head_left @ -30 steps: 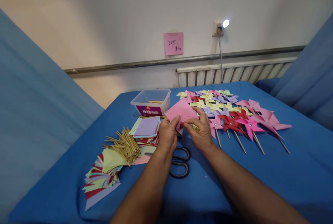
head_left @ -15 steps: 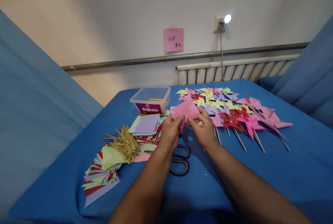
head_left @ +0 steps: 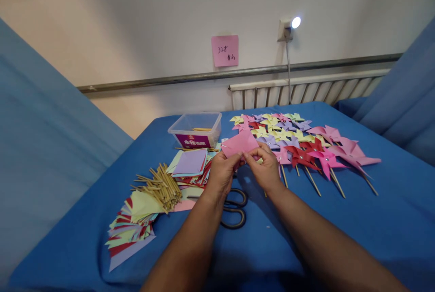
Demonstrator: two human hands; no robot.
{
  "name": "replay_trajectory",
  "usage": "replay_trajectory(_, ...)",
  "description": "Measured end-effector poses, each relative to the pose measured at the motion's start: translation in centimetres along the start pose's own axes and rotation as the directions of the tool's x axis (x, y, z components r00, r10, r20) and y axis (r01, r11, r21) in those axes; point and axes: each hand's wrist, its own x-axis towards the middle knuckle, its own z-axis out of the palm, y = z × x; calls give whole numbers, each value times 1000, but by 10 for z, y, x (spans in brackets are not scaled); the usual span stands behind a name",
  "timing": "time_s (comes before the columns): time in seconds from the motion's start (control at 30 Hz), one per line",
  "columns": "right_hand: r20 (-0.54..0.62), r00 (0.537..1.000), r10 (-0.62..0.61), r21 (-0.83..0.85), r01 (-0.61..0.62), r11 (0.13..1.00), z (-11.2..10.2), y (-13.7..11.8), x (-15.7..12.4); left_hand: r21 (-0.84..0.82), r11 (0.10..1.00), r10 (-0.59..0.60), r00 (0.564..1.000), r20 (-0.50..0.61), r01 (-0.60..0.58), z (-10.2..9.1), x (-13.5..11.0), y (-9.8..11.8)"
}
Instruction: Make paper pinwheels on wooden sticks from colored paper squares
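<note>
A pink paper sheet (head_left: 240,142) is held up over the middle of the table between both hands. My left hand (head_left: 221,169) pinches its lower left part, and a slit shows near the left corner. On the other side my right hand (head_left: 265,165) grips its lower edge, the thumbs close together. Fingers hide the sheet's near corner. Beneath the forearms lie scissors (head_left: 234,210) with black handles, their blades partly covered by my left arm. To the right are several finished paper pinwheels (head_left: 302,156) on sticks.
A clear plastic box (head_left: 195,129) with sticks stands at the back. Square paper sheets (head_left: 191,163), a heap of thin sticks (head_left: 161,188) and fanned coloured paper (head_left: 131,233) lie at the left. Blue curtains (head_left: 44,147) hang at both sides; a radiator (head_left: 306,88) is behind.
The thumbs have come closer together at the sheet's near edge, and the pink flap that hung below them is now folded up or hidden. The view has shifted slightly.
</note>
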Motion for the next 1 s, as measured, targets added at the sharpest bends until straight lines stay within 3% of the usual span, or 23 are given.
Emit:
replay_trajectory(0.77,34,999,11,5,-11,1000,1,-3,-2,36,999,19,1000,-8,-19,-3,1,-4)
replay_trajectory(0.87,19,999,41,67,-42,997,-1,-3,-1,94,995,44,999,-20,-41,-8,4,-5)
replay_trajectory(1.0,-22,985,173,244,-163,956,-6,-2,6,201,978,72,996,-45,-62,-13,6,-1)
